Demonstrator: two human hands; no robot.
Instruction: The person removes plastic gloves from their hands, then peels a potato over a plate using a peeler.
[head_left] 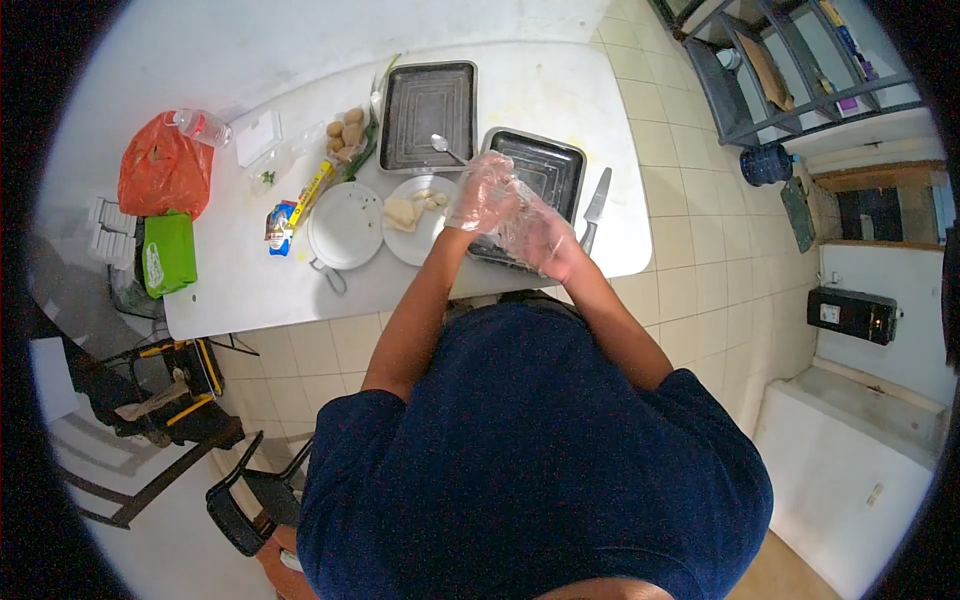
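Thin clear plastic, apparently a disposable glove, stretches between my hands above a dark baking tray. My left hand is wrapped in clear plastic down to the wrist, its fingers closed on the plastic near the right hand. My right hand lies partly under the wrinkled film, which hides its fingers. Left of my hands stands a white plate with a pale flat folded piece and small pale bits. A metal spoon reaches from the far tray's edge toward my left hand.
Another dark tray lies farther back. A knife rests at right. Leftward are an empty white plate, a bag of brown eggs, spring onions, a yellow box, a blue packet, and a red bag.
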